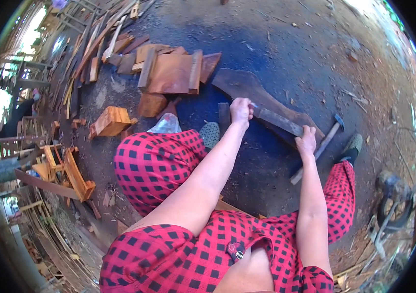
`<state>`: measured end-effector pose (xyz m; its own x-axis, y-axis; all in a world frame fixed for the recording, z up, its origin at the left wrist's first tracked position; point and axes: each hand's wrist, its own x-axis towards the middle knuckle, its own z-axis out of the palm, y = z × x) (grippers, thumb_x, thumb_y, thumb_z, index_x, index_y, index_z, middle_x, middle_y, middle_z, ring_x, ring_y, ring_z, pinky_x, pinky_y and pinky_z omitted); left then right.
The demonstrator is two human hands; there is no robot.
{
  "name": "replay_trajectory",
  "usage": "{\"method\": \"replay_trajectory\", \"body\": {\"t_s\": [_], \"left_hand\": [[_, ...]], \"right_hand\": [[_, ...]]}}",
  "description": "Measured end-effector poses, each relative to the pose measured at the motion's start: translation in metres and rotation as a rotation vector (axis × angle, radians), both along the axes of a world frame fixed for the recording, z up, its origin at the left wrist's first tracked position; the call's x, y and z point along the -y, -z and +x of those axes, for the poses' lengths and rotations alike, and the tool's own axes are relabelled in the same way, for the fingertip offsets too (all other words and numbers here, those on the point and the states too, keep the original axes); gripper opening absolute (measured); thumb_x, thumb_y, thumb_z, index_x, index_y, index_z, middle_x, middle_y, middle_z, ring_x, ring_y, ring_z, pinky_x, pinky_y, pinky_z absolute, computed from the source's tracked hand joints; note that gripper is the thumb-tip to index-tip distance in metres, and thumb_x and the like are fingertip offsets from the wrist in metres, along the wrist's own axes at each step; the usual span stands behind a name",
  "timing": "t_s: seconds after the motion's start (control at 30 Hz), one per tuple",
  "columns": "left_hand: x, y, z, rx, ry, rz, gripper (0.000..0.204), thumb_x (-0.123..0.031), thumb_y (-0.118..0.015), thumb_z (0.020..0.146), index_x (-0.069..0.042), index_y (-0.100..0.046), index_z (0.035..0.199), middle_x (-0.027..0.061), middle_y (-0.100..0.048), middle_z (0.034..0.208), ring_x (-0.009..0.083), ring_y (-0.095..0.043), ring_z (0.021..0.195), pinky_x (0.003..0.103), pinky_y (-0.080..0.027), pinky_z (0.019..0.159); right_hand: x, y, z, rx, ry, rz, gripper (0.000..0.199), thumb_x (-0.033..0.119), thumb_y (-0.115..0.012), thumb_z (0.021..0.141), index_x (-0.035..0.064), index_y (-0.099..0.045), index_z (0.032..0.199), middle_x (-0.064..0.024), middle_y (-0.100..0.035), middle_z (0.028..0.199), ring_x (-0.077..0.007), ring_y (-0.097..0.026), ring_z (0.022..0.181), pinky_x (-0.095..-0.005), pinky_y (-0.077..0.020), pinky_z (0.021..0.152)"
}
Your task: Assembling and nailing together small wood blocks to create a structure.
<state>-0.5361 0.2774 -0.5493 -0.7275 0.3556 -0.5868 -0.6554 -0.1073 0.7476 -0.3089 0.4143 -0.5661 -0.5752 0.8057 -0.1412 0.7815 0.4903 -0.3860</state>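
A long, dark brown board (237, 83) with curved edges lies slantwise on the ground before me. On it rests a narrow, flat, grey-brown strip (280, 122), its right end gripped by the fingers of my right hand (306, 142). My left hand (240, 111) is closed in a fist just beyond the strip's left end, above the board's near edge. A small, thin tip shows at its fingers; what it belongs to is too small to tell. To the right of my right hand lies a hammer (326, 142) with a pale wooden handle and bluish head.
Left of the board, reddish wooden panels (171, 73) and offcuts are piled. A thick wood block (111, 122) sits nearer, with a small wooden frame (74, 173) beyond my left knee. Long scrap strips (88, 53) lie far left. A wheel (394, 210) stands at the right.
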Motion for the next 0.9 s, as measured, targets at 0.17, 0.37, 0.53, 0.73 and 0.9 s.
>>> {"method": "replay_trajectory", "body": {"t_s": [0.17,0.37,0.53,0.73,0.9], "left_hand": [[-0.039,-0.075,-0.093,-0.263,0.278,-0.112,0.003,-0.007,-0.054,0.073,-0.005,-0.055,0.075,0.0055,-0.053,0.058,0.0114,-0.044,0.040,0.025,-0.033,0.033],[-0.004,-0.180,-0.228,-0.704,0.813,-0.449,0.019,-0.012,-0.058,0.075,-0.004,-0.063,0.091,0.0022,-0.053,0.060,0.0085,-0.042,0.042,0.025,-0.030,0.034],[0.074,-0.156,-0.295,-0.521,0.584,-0.330,0.019,-0.014,-0.050,0.082,-0.004,-0.061,0.095,0.0005,-0.053,0.065,0.0075,-0.045,0.046,0.024,-0.032,0.036],[0.119,-0.056,-0.295,-0.156,0.236,-0.203,0.025,-0.008,-0.043,0.082,-0.004,-0.059,0.100,0.0011,-0.052,0.066,0.0088,-0.047,0.049,0.023,-0.035,0.038],[0.111,-0.030,-0.298,-0.220,0.239,-0.207,0.032,-0.008,-0.041,0.082,-0.003,-0.059,0.108,0.0007,-0.052,0.064,0.0092,-0.046,0.046,0.023,-0.035,0.037]], "right_hand": [[-0.010,0.002,-0.005,-0.008,-0.054,-0.429,0.029,0.016,-0.073,0.065,0.0032,-0.059,0.088,-0.0113,-0.059,0.079,-0.0280,-0.060,0.070,-0.0348,-0.0489,0.064],[0.049,-0.084,-0.079,-0.337,0.306,-1.162,0.029,0.023,-0.076,0.070,0.0012,-0.058,0.076,-0.0045,-0.056,0.065,-0.0094,-0.052,0.045,-0.0190,-0.0374,0.036],[0.084,-0.112,-0.170,-0.458,0.273,-1.225,0.032,0.024,-0.077,0.071,0.0003,-0.058,0.079,-0.0054,-0.056,0.067,-0.0102,-0.053,0.048,-0.0194,-0.0381,0.038],[0.120,-0.109,-0.291,-0.537,0.178,-1.207,0.035,0.026,-0.077,0.071,-0.0015,-0.057,0.079,-0.0061,-0.056,0.068,-0.0115,-0.055,0.051,-0.0202,-0.0392,0.040],[0.154,-0.078,-0.350,-0.473,0.197,-1.011,0.041,0.031,-0.080,0.068,-0.0014,-0.055,0.076,-0.0062,-0.056,0.065,-0.0131,-0.057,0.050,-0.0219,-0.0402,0.039]]}}
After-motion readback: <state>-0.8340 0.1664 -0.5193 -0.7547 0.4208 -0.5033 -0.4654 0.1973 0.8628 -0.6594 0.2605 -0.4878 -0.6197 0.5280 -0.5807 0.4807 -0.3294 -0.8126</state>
